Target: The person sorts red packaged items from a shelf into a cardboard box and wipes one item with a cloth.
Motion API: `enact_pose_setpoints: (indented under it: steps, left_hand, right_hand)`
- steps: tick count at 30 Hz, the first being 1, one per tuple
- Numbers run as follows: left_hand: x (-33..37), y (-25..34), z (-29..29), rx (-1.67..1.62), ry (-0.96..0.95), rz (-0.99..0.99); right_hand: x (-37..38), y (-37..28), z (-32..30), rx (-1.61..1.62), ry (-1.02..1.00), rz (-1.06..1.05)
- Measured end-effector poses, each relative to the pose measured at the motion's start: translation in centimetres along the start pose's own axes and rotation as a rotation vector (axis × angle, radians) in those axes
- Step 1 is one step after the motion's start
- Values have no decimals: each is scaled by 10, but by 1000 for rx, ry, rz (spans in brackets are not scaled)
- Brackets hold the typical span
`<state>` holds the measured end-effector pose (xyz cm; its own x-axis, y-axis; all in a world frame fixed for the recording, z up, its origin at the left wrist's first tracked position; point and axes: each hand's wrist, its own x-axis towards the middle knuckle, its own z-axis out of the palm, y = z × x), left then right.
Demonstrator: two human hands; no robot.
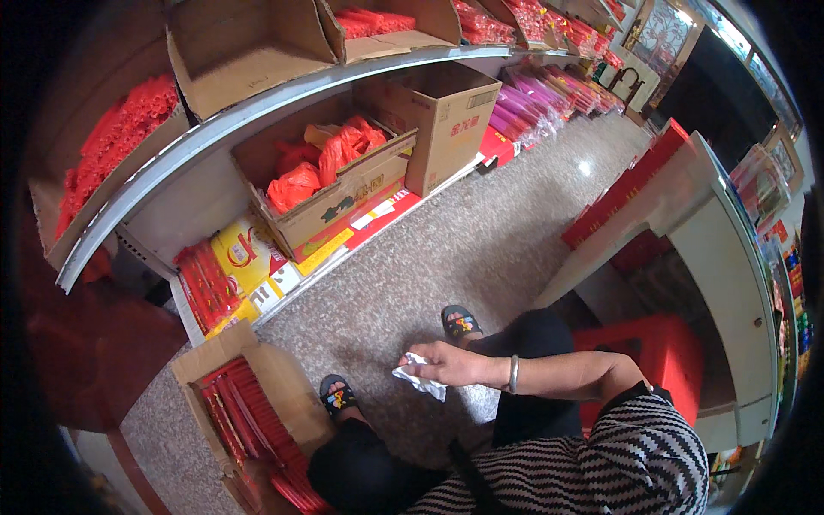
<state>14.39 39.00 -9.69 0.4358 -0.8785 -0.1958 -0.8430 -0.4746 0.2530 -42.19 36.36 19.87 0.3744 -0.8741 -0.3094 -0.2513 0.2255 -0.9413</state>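
My right hand [448,362] is closed around a crumpled white cloth or tissue [422,378], held above the floor between my feet. A silver bangle circles that wrist. I cannot make out my left hand in the picture. By my left leg on the floor is an opened cardboard box [296,390] with its flaps folded out. Rows of thin red packets [249,412] fill it; its lower end runs into shadow near the picture's edge.
Ahead, a low shelf carries a cardboard carton [343,193] with red plastic bags, a taller carton [459,129] and wrapped purple bundles [528,103]. Boxes of red goods line the upper shelf [257,90]. A red stool [657,360] and a white cabinet [721,266] stand at right.
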Motion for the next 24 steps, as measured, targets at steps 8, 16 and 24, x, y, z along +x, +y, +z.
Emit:
enact_pose_setpoints:
  steps: [8, 16, 24]
  left_hand:
    - [-17, 72, -136, -652, -106, -74]
    - [-97, 74, -250, -919, -34, -276]
    - [-208, 242, -327, -1234, 35, 56]
  right_hand:
    - [50, -31, -2, -111, -2, -235]
    - [87, -7, -9, 87, 99, -222]
    - [47, -89, -4, 94, 542, -682]
